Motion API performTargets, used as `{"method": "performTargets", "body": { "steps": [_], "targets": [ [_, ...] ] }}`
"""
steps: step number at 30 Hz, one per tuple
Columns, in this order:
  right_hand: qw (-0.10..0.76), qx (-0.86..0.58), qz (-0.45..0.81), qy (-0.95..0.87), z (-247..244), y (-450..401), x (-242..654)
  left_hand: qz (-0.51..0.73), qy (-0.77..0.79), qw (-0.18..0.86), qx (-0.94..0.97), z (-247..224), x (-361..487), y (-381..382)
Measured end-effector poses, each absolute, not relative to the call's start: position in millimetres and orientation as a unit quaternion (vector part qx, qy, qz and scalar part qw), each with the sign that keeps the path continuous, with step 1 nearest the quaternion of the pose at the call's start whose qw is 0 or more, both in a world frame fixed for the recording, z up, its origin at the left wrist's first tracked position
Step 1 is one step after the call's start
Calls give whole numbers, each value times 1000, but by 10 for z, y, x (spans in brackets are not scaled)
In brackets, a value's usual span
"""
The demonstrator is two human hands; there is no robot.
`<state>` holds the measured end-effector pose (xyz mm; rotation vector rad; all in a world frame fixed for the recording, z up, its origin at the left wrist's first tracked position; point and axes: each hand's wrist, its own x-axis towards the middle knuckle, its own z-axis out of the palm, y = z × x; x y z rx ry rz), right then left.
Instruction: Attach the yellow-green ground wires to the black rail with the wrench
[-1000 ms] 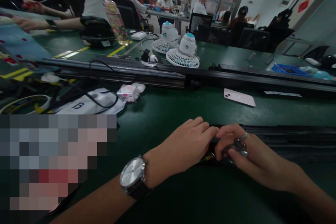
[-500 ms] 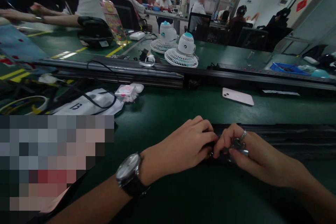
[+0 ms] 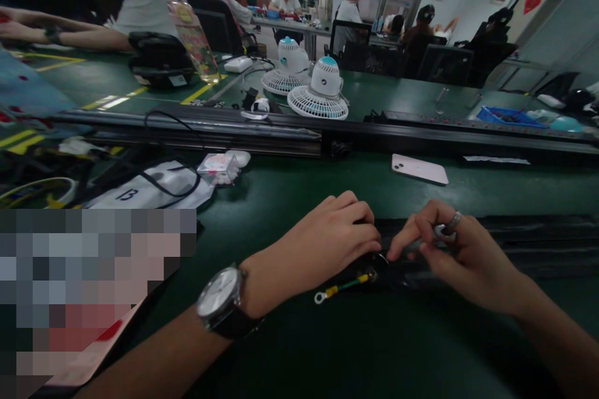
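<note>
My left hand (image 3: 330, 240) is closed over the near left end of a long black bar (image 3: 528, 249), its fingertips partly hidden. A short green-and-yellow wire with a ring terminal (image 3: 321, 297) juts out below these fingers, toward the lower left. My right hand (image 3: 461, 255) has its fingers curled round a shiny metal piece (image 3: 444, 232), mostly covered, so its kind does not show. The right index finger reaches to a small dark round part at the bar's end, close to the left fingertips.
Beyond the hands lies a pink phone (image 3: 420, 169). Long black rails (image 3: 281, 131) cross the green table, with two white fans (image 3: 322, 93) behind them. A white bag (image 3: 154, 187) and a small clear box (image 3: 218, 168) are at left. Several people sit farther back.
My right hand has drawn slightly to the right, away from my left hand. The wire and its ring terminal now show below the left fingers. The view has shifted a little.
</note>
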<state>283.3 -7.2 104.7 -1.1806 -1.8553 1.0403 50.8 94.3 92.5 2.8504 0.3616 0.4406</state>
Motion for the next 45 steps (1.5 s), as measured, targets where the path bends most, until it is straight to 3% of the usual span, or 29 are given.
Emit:
{"method": "performTargets", "body": {
  "steps": [9, 20, 45],
  "targets": [
    [354, -446, 398, -719, 989, -95, 2832, 81, 79, 52, 992, 962, 668, 1226],
    [353, -428, 386, -737, 947, -103, 2807, 93, 71, -3, 993, 830, 716, 1233],
    [339, -422, 383, -749, 870, -123, 2738, 78, 81, 115, 987, 804, 578, 1267]
  ]
}}
